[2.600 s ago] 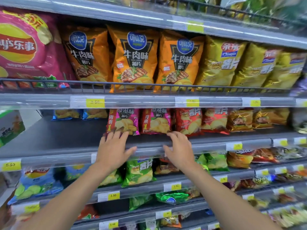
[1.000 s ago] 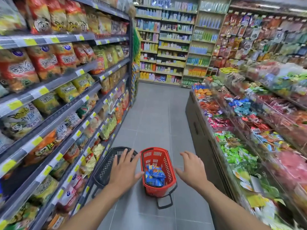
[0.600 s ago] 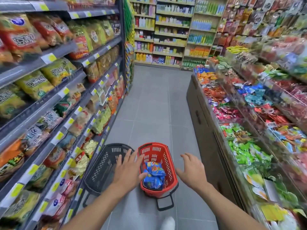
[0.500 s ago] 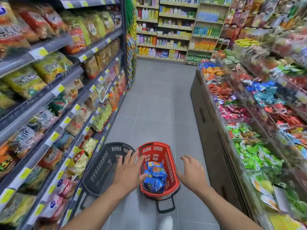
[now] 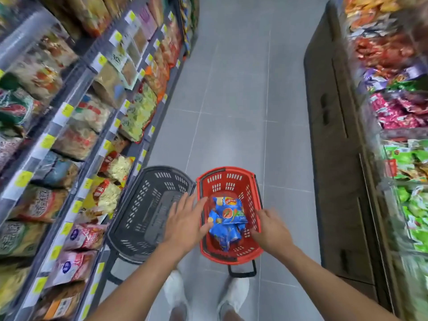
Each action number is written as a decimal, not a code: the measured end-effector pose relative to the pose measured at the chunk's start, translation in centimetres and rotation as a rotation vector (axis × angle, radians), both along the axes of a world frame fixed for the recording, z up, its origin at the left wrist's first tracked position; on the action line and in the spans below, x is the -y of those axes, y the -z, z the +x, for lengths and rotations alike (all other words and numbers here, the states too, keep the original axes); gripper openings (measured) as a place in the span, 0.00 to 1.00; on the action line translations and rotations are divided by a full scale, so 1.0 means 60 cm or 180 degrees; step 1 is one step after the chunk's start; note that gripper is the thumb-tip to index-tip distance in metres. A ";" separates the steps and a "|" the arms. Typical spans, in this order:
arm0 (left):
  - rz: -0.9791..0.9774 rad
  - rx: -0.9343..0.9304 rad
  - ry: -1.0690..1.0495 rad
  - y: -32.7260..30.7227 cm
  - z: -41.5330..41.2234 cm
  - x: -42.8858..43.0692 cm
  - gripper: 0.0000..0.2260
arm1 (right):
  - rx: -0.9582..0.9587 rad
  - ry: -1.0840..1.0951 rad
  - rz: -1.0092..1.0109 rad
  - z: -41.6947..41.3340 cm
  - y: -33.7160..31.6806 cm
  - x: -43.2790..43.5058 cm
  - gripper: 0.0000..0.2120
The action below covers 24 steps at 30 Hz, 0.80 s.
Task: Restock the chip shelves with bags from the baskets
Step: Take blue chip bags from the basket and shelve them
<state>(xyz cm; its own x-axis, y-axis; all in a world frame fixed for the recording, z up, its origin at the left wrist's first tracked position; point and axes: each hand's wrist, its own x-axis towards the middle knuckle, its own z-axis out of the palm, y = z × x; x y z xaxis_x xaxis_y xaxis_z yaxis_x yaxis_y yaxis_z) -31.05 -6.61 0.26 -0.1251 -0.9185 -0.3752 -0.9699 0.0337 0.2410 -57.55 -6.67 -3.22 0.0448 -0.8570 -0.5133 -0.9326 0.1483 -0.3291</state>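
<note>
A red basket [image 5: 228, 256] stands on the grey floor with a few blue chip bags [image 5: 228, 216] inside. Beside it on the left is a black basket [image 5: 148, 205] with nothing visible in it. My left hand [image 5: 185, 221] hovers with fingers spread over the red basket's left rim, next to the blue bags. My right hand [image 5: 271, 228] reaches in over the right rim, its fingers loosely bent and holding nothing. The chip shelves [image 5: 76, 140] run along the left side, filled with bags.
A dark cabinet [image 5: 335, 158] topped with snack displays [image 5: 393, 100] lines the right of the aisle. Grey tile floor [image 5: 231, 89] stretches ahead. My white shoes [image 5: 176, 295] stand just behind the baskets.
I turned from the shelf to the aisle, and my view has since tipped down onto the baskets. Both hands have lowered to the red basket's rims beside the blue bags.
</note>
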 end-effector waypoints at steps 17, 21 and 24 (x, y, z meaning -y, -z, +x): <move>0.0125 -0.0575 0.0003 0.485 0.097 0.099 0.31 | 0.0786 0.0876 0.0947 0.119 0.588 0.022 0.29; 0.0034 -0.0707 -0.0053 0.545 0.112 0.104 0.30 | 0.0788 0.0991 0.0966 0.145 0.669 0.038 0.25; 0.0078 -0.0717 -0.0021 0.572 0.126 0.112 0.29 | 0.0593 0.0998 0.1114 0.139 0.713 0.036 0.22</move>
